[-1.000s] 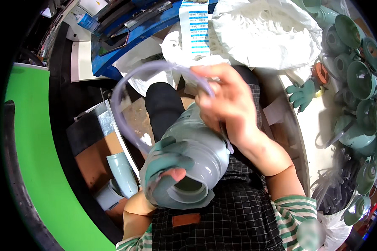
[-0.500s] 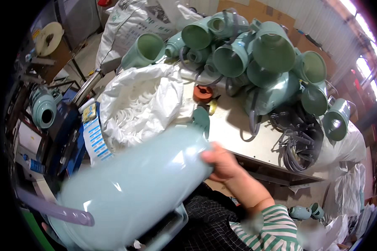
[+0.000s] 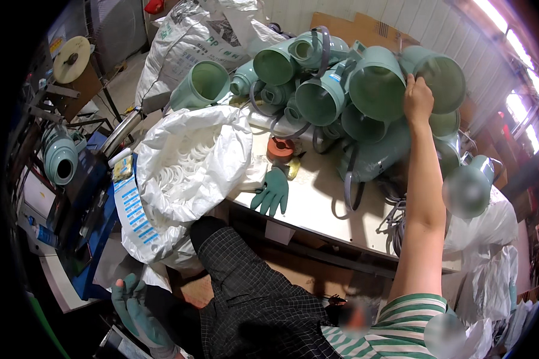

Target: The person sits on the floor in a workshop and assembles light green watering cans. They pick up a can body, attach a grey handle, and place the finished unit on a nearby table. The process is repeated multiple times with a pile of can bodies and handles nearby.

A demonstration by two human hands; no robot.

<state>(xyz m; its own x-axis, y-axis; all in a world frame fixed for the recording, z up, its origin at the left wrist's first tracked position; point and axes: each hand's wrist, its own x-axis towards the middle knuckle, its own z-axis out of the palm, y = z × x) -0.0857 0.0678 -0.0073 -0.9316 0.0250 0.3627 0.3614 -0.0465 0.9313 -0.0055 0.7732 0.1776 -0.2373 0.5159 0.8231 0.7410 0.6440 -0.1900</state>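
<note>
Right hand: bare, reaching out at full arm's length; thumb and fingers look closed on a rim, though the far fingertips are too small to trace fully.
Right hand's hold: right hand [image 3: 419, 100] on the near left edge of the rim shell [image 3: 446, 81], a wide-mouthed green cylinder at the top of the pile.
Neighbour shell: another green shell [image 3: 374, 90] lies just left of those fingers, its mouth facing the wearer.
Pile underneath: more green shells [image 3: 445, 124] sit below the fingers, at mixed angles; the heap seems loosely stacked.
Good handling: a light, steady pinch should serve; best to avoid sideways pushes against the neighbour, and to let go only once the shell sits firm.
Toward the wearer: grey loops [image 3: 395, 230] lie beside the forearm, so a high wrist and elbow would help avoid snagging.
Left hand: gloved left hand [image 3: 136, 314], loosely spread and holding nothing, low near the lap, well apart from the right fingers.
Farther left of the right fingers: an orange roll [image 3: 280, 149], a spare glove [image 3: 271, 192] and a white bag of rings [image 3: 236, 140].
</note>
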